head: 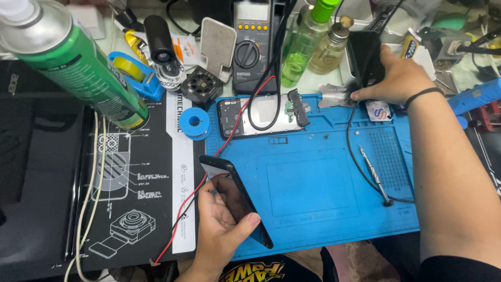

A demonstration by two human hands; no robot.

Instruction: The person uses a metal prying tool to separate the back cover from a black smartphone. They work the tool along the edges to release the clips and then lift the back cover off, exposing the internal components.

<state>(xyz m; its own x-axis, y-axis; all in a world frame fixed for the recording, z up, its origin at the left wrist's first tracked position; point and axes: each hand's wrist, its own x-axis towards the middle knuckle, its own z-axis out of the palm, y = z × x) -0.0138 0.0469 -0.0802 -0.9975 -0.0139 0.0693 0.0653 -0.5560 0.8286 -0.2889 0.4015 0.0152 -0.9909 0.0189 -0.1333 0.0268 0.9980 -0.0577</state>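
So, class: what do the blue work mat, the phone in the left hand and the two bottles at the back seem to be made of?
Blue work mat: probably silicone rubber, matte, with moulded recesses. Phone in the left hand: glossy black face, likely glass, dark frame. Green bottle and amber bottle: clear, shiny, plastic or glass; liquid shows through.

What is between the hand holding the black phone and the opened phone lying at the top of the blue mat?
The left hand holds the thin black phone tilted on edge. Between it and the opened phone frame lie bare blue silicone mat and the red and black thin probe wires, which run across that path beside the held phone.
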